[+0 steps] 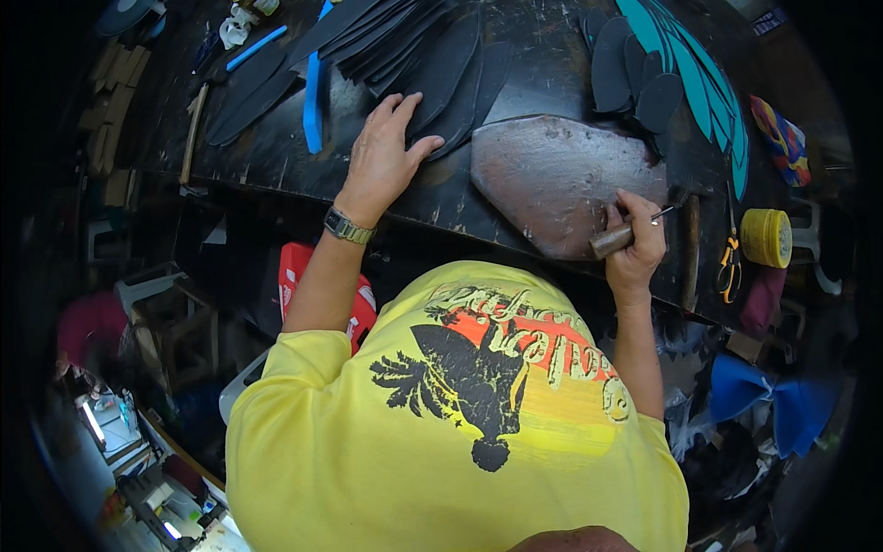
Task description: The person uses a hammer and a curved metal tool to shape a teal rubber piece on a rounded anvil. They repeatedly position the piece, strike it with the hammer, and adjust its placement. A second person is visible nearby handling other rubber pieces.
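My left hand (386, 152) rests at the near edge of a fanned group of black sole-shaped sheets (446, 83), its fingers stretched and thumb apart. A metal watch sits on that wrist. My right hand (636, 241) is closed around a tool with a short wooden handle (611, 242). The tool's thin metal shaft points right, away from the palm; its exact kind does not show. Beneath and beside this hand lies a worn brown slab (566, 179) with a curved far edge, at the table's near side. More black sole shapes (624, 69) lie beyond the slab.
Teal cut strips (699, 78) lie far right. A dark wooden stick (691, 253), orange-handled scissors (729, 271) and a yellow tub (766, 237) are right of my hand. A blue strip (314, 106) and a wooden-handled tool (194, 133) lie left on the black table (267, 179).
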A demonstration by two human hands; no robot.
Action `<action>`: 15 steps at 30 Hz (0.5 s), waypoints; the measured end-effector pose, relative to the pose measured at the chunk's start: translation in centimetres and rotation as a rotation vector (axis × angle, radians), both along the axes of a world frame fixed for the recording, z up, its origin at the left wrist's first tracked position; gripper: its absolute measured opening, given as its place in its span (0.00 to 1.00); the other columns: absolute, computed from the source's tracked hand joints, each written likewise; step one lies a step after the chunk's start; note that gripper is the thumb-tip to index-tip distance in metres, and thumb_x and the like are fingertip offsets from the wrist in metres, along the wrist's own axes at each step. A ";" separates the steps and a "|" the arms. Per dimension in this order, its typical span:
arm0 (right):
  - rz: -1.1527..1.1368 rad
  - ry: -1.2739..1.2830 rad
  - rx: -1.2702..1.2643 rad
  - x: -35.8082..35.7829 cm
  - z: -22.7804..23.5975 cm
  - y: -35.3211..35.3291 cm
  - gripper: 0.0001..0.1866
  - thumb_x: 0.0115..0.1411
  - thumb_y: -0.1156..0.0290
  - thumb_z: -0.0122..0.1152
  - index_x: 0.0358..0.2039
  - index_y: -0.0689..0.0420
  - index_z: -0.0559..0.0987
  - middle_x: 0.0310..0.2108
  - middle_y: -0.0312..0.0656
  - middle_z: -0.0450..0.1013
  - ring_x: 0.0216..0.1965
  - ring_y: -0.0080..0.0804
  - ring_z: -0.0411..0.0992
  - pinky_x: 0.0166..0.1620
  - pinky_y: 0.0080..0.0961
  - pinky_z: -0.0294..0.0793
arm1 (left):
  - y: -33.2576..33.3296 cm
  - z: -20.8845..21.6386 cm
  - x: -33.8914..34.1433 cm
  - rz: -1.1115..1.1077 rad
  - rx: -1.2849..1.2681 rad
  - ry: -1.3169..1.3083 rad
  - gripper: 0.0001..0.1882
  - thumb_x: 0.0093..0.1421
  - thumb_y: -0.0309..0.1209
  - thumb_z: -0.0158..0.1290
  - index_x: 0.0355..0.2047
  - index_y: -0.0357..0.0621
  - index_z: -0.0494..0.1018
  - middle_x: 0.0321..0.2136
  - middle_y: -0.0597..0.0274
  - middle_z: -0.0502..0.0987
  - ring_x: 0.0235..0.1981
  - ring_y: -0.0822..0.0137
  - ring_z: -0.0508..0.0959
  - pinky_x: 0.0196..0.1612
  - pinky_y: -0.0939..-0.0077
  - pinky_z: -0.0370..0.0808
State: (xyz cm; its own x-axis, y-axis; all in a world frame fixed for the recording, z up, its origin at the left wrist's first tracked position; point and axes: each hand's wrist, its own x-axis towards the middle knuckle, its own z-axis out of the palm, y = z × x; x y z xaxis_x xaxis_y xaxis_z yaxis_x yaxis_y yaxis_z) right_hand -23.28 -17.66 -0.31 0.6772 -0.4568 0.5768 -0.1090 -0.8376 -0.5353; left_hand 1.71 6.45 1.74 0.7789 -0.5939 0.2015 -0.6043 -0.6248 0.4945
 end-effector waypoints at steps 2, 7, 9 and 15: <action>0.010 -0.003 0.003 0.0 0.0 0.0 0.17 0.52 0.84 0.69 0.44 0.59 0.82 0.38 0.47 0.79 0.39 0.47 0.77 0.44 0.36 0.75 | 0.2 -0.7 0.2 -0.030 -0.081 -0.076 0.27 0.59 0.37 0.65 0.57 0.43 0.76 0.56 0.47 0.76 0.58 0.48 0.74 0.60 0.59 0.72; 0.017 0.012 0.021 -0.7 -0.6 -0.4 0.18 0.52 0.83 0.70 0.45 0.58 0.82 0.37 0.46 0.79 0.37 0.43 0.77 0.43 0.33 0.75 | -0.2 -0.2 0.7 -0.012 -0.121 -0.158 0.15 0.62 0.32 0.61 0.49 0.45 0.83 0.47 0.53 0.82 0.51 0.52 0.79 0.54 0.61 0.75; 0.030 -0.014 0.081 -0.9 -1.1 -0.5 0.17 0.57 0.78 0.71 0.47 0.58 0.80 0.36 0.45 0.79 0.36 0.37 0.77 0.42 0.31 0.75 | -0.1 1.0 0.6 -0.006 -0.225 -0.362 0.12 0.61 0.30 0.63 0.45 0.48 0.85 0.40 0.60 0.82 0.43 0.58 0.78 0.47 0.63 0.74; 0.079 -0.273 0.472 -1.4 0.0 0.8 0.32 0.67 0.40 0.57 0.52 0.59 0.76 0.31 0.38 0.75 0.30 0.22 0.71 0.33 0.22 0.69 | -1.1 4.3 -2.6 -0.189 -0.827 -0.023 0.09 0.63 0.25 0.63 0.43 0.37 0.83 0.34 0.60 0.83 0.34 0.70 0.80 0.37 0.78 0.76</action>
